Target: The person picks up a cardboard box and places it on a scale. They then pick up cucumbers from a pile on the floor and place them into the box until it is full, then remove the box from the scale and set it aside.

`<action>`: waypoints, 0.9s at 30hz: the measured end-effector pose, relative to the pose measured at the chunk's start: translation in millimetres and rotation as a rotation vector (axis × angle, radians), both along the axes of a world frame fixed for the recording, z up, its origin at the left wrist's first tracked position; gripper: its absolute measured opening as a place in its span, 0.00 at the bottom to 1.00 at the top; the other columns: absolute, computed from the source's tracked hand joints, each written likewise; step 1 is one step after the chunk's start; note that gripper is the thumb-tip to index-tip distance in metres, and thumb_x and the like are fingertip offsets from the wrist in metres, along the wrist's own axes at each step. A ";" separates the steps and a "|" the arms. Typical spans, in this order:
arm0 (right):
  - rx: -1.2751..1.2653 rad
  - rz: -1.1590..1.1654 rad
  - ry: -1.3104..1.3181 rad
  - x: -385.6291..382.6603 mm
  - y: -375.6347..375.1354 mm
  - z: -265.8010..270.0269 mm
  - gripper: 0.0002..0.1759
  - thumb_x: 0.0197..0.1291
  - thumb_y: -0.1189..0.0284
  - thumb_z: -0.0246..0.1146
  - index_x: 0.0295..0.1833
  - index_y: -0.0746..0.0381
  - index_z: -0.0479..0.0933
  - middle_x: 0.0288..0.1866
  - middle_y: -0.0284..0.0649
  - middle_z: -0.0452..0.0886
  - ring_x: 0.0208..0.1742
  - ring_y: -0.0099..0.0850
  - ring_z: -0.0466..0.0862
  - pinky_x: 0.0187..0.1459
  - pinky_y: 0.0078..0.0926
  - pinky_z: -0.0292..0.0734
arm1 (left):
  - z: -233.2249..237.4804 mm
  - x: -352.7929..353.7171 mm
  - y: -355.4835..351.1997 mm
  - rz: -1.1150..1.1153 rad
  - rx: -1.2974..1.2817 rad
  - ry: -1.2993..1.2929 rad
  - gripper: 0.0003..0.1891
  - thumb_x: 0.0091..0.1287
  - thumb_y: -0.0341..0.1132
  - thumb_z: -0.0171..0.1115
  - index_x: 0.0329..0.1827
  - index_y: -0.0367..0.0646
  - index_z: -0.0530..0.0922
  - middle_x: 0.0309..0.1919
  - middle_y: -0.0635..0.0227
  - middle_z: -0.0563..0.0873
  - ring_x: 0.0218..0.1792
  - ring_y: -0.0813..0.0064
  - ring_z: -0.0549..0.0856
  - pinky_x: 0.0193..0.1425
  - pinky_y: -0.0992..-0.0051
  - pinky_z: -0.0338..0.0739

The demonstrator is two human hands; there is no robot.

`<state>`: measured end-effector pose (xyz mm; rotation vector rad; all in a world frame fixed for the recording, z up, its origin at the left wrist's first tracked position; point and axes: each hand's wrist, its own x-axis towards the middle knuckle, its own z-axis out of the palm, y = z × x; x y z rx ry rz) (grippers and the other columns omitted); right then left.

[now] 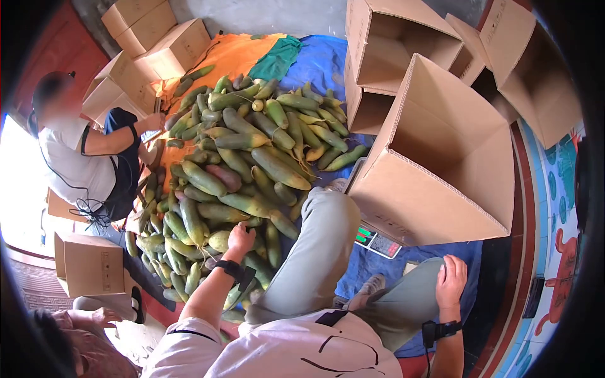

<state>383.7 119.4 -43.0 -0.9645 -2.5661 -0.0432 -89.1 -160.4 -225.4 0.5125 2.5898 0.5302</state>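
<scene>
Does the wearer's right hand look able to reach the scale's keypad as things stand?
Probably yes: the right hand rests at the right knee, and the keypad shows clear of the large open carton's lower edge, with nothing visible covering it.

Daylight burns white through the left doorway [24,183]; the nearest cardboard box [441,148] is shadowed inside. Fisheye distortion bends the edges into black corners; the seated co-worker's head [55,97] is blurred.

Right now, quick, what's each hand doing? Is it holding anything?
Left hand: down on the green radishes; can't tell if it grips one.
Right hand: at the right knee, fingers bent; nothing seen in it, palm hidden.
</scene>
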 end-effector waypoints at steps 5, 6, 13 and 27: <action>-0.020 -0.018 0.019 2.5 -0.7 -1.5 0.14 0.51 0.81 0.60 0.47 0.66 0.75 0.46 0.47 0.78 0.48 0.46 0.77 0.53 0.43 0.72 | -15.2 -31.8 11.3 0.248 0.289 0.145 0.25 0.60 0.42 0.63 0.56 0.38 0.71 0.47 0.47 0.83 0.49 0.49 0.82 0.55 0.59 0.76; -0.030 -0.025 0.027 2.9 -0.9 -1.5 0.15 0.51 0.81 0.60 0.46 0.66 0.75 0.45 0.47 0.78 0.47 0.46 0.77 0.52 0.43 0.72 | -30.5 -48.3 9.1 0.323 0.317 0.170 0.30 0.60 0.42 0.64 0.62 0.38 0.66 0.45 0.45 0.84 0.49 0.48 0.82 0.54 0.59 0.76; -0.035 -0.052 0.036 2.3 -2.1 0.7 0.15 0.50 0.83 0.60 0.46 0.66 0.75 0.44 0.48 0.78 0.46 0.47 0.77 0.51 0.42 0.72 | 3.4 -109.4 26.7 0.728 0.322 0.104 0.37 0.59 0.47 0.68 0.66 0.35 0.63 0.56 0.45 0.78 0.57 0.50 0.78 0.62 0.64 0.71; -0.045 -0.056 0.012 2.8 -2.0 2.1 0.15 0.49 0.82 0.61 0.45 0.66 0.76 0.44 0.46 0.79 0.46 0.46 0.78 0.51 0.42 0.73 | -16.8 -156.8 29.9 0.895 0.606 -0.435 0.21 0.59 0.47 0.69 0.46 0.42 0.75 0.31 0.67 0.79 0.24 0.69 0.81 0.22 0.72 0.68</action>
